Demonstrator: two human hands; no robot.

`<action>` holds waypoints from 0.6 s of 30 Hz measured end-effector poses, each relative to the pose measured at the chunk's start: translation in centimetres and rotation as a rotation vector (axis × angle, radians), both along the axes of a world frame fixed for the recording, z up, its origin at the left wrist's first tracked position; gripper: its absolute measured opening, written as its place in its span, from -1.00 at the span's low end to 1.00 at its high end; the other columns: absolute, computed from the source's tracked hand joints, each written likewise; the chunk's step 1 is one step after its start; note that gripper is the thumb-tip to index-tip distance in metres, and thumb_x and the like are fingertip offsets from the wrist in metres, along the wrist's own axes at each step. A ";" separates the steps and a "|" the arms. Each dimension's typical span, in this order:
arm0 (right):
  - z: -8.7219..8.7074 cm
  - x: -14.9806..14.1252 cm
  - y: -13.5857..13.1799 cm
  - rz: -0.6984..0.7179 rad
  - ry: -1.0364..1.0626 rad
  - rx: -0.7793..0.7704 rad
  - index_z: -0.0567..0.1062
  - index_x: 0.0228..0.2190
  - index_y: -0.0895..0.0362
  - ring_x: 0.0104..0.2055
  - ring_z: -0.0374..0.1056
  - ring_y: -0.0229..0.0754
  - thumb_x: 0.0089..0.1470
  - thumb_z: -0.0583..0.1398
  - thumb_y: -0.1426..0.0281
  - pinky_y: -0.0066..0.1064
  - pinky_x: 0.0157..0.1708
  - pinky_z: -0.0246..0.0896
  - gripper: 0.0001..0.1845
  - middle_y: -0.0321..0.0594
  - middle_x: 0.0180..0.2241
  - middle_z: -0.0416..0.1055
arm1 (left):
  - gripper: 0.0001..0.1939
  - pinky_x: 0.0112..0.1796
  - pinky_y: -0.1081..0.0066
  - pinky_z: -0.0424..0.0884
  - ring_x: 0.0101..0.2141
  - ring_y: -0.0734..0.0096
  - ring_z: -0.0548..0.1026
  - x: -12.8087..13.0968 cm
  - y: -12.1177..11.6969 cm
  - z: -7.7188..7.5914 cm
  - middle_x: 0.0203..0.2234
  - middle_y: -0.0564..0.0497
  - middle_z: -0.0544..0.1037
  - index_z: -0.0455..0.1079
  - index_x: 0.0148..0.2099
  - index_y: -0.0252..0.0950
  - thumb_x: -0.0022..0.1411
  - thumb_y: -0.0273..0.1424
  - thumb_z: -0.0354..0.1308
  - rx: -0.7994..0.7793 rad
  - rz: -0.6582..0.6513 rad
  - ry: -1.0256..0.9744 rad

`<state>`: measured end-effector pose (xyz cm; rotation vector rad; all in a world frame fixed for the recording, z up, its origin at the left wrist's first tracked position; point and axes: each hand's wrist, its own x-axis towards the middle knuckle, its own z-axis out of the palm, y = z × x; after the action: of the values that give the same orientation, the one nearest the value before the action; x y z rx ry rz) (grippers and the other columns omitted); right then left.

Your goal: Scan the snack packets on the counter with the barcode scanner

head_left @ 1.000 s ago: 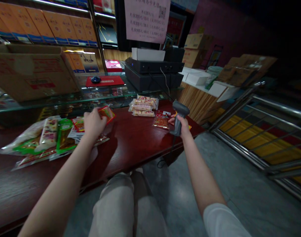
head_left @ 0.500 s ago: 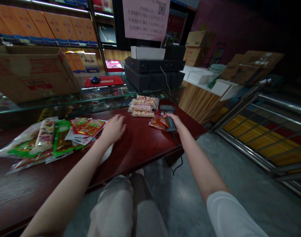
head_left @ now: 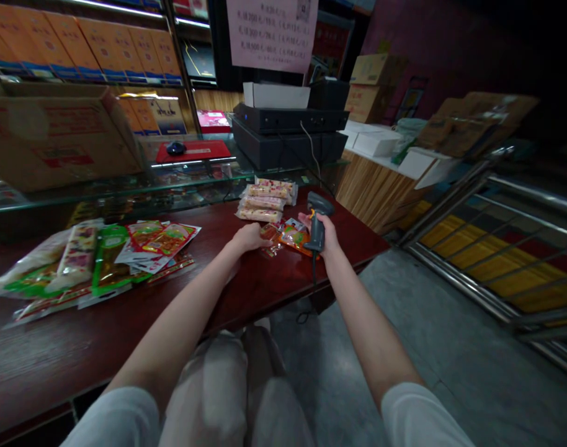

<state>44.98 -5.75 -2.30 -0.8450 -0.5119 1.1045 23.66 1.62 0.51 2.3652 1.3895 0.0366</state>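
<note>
My right hand is wrapped round the handle of a dark grey barcode scanner, its head raised just above the table. Beneath and beside it lies an orange snack packet. My left hand has its fingers closed at the edge of a small clear-and-red snack packet, left of the scanner; the fingertips are partly hidden. Behind both hands, several wrapped nougat-like bars form a small pile. Farther left are flat red-and-white snack packets and a green snack bag.
The dark red table carries these things. Behind it a glass counter holds a cardboard box, a mouse and a black cash drawer. The scanner's cable hangs over the table edge. A metal railing stands at right.
My left hand has moved right, from bare table to the small snack packet. My right hand has lifted the scanner and shifted slightly left; the packets beside it have moved left too.
</note>
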 end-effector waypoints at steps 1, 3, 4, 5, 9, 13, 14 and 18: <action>-0.1 0.1 0.1 -0.015 -0.001 0.014 0.46 -0.48 0.11 -0.15 0.52 -0.20 0.01 0.19 0.31 -0.35 0.05 0.36 -0.87 -0.21 -0.38 0.59 | -0.56 -0.22 0.32 0.36 -0.15 0.04 0.54 -1.3 0.0 0.5 -0.16 -0.22 0.58 0.45 -0.12 -0.34 0.04 -0.15 0.31 -0.014 -0.020 -0.027; -0.3 0.2 0.2 -0.021 -0.012 0.041 0.45 -0.48 0.09 -0.19 0.53 -0.18 0.00 0.21 0.30 -0.27 0.08 0.35 -0.87 -0.25 -0.43 0.56 | -0.66 -0.28 0.36 0.36 -0.24 0.15 0.54 -4.1 -0.2 1.6 -0.28 -0.10 0.60 0.45 -0.22 -0.32 0.00 -0.23 0.33 -0.063 -0.053 -0.150; -0.3 0.2 0.2 -0.019 -0.020 0.050 0.44 -0.47 0.09 -0.20 0.53 -0.16 -0.01 0.22 0.29 -0.23 0.08 0.35 -0.87 -0.27 -0.44 0.55 | -0.69 -0.31 0.39 0.36 -0.29 0.21 0.54 -5.6 -0.5 2.2 -0.34 -0.05 0.59 0.45 -0.26 -0.31 -0.02 -0.24 0.33 -0.120 -0.056 -0.242; -0.4 0.2 0.3 -0.014 -0.026 0.053 0.44 -0.47 0.09 -0.21 0.54 -0.15 -0.02 0.23 0.29 -0.19 0.07 0.36 -0.87 -0.28 -0.45 0.54 | -0.69 -0.35 0.41 0.37 -0.34 0.26 0.53 -7.1 -0.7 2.7 -0.39 -0.01 0.58 0.44 -0.29 -0.31 -0.04 -0.24 0.35 -0.200 -0.043 -0.339; -0.4 0.1 0.2 0.001 -0.029 0.022 0.45 -0.45 0.08 -0.21 0.53 -0.10 -0.06 0.25 0.30 -0.16 -0.01 0.42 -0.88 -0.26 -0.44 0.54 | -0.69 -0.35 0.44 0.42 -0.41 0.40 0.51 -11.7 -1.1 3.9 -0.42 0.05 0.56 0.45 -0.26 -0.30 -0.08 -0.33 0.40 -0.554 0.124 -0.801; -0.2 0.0 0.1 0.038 -0.057 -0.027 0.45 -0.44 0.07 -0.22 0.53 -0.10 -0.06 0.26 0.30 -0.18 -0.12 0.46 -0.87 -0.26 -0.43 0.55 | -0.87 -0.29 0.41 0.47 -0.38 0.41 0.53 -12.5 -0.7 3.3 -0.40 -0.02 0.55 0.44 -0.23 -0.31 0.10 -0.51 0.20 -0.824 0.273 -1.320; -0.2 -0.1 0.1 0.050 -0.067 -0.041 0.45 -0.45 0.08 -0.22 0.53 -0.10 -0.06 0.27 0.30 -0.19 -0.13 0.46 -0.87 -0.26 -0.42 0.55 | -0.91 -0.29 0.40 0.48 -0.36 0.39 0.53 -12.2 -0.7 3.0 -0.40 -0.04 0.55 0.44 -0.26 -0.32 0.15 -0.52 0.14 -0.893 0.271 -1.405; -0.3 -0.4 -0.1 0.046 -0.103 -0.060 0.45 -0.46 0.09 -0.27 0.54 -0.13 -0.07 0.27 0.28 -0.24 -0.16 0.47 -0.85 -0.25 -0.43 0.54 | -0.80 -0.28 0.34 0.51 -0.35 0.33 0.52 -10.7 -1.5 1.8 -0.43 -0.09 0.50 0.43 -0.27 -0.35 0.29 -0.46 -0.03 -1.202 0.176 -1.523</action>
<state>44.60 -5.84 -2.55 -0.9506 -0.5884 1.1271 12.93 0.14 2.28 0.6884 0.4635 0.6610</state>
